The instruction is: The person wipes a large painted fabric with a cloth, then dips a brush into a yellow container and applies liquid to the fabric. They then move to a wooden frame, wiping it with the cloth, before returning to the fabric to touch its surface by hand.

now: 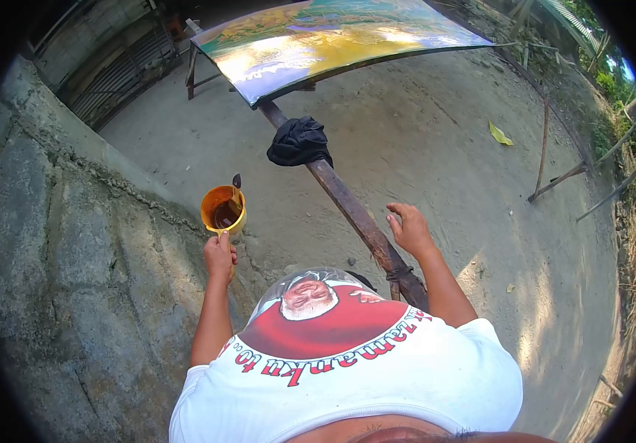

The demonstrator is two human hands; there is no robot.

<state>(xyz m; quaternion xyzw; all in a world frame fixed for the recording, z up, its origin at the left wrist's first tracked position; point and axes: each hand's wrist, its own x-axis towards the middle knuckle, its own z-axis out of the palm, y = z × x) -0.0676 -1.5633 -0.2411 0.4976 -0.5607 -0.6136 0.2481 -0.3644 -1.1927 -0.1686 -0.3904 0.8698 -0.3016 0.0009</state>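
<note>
My left hand [219, 257] is closed round the handle of a yellow dipper [237, 225], held out beside the concrete wall. Dark brown liquid [225, 214] lies in its bottom, and a paintbrush [236, 198] leans in it with one dark end above the rim. Over on the right, my right hand [409, 227] hangs with nothing in it, fingers bent slightly and thumb apart. It is just right of a long wooden beam [349, 205], not gripping it. A black cloth [299, 142] is draped over the beam farther off.
A large painted panel [333, 40] in yellow, green and violet rests over the far end of the beam. A rough concrete wall [74, 251] rises on my left. Thin wooden poles [544, 148] stand at right, and a yellow-green leaf [500, 134] lies on the dirt ground.
</note>
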